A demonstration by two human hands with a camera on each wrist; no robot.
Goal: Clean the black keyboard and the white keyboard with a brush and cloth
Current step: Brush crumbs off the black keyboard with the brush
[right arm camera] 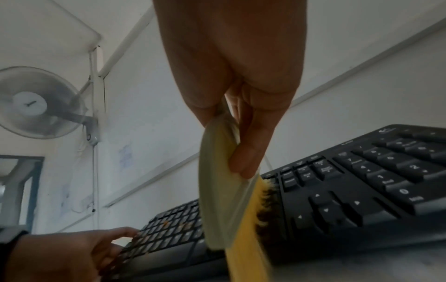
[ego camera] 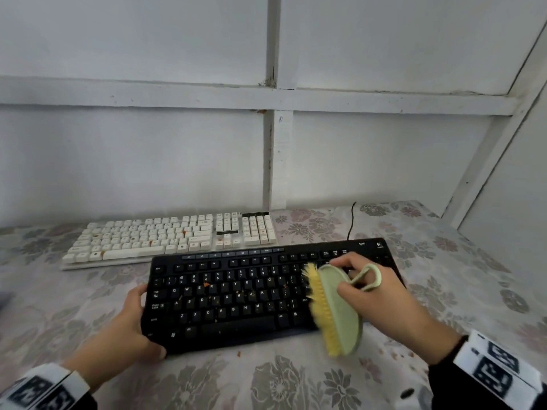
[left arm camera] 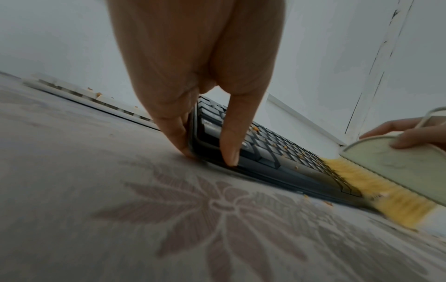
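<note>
The right hand [ego camera: 381,294] grips a pale green brush [ego camera: 337,309] by its back, thumb on one side and fingers curled over the far edge, with the brush's loop by the knuckles. The yellow bristles [ego camera: 321,306] face toward the other hand and press against the black keyboard [ego camera: 225,294] at the gap between the letter block and the arrow keys, the brush tilted on edge so that its lower end hangs past the keyboard's near rim. The left hand [ego camera: 130,324] grasps the opposite end of the same keyboard, thumb on the near corner and fingers around the side edge, bracing it on the flower-patterned worktop [ego camera: 281,383]. Orange crumbs [ego camera: 206,284] lie scattered over the letter keys between the two hands, and a few more sit on the worktop just below the brush. The white keyboard [ego camera: 171,238] lies beyond the left hand, touching or nearly touching the black one's far edge, with crumbs of its own and apparently not yet dealt with. No cloth is in view. The step in hand looks like brushing the black keyboard, early in the task. The next move probably calls for a firm sweep toward the left hand across the crumbed keys, bristles kept low in the gaps, while the left hand holds the board against sliding.
</note>
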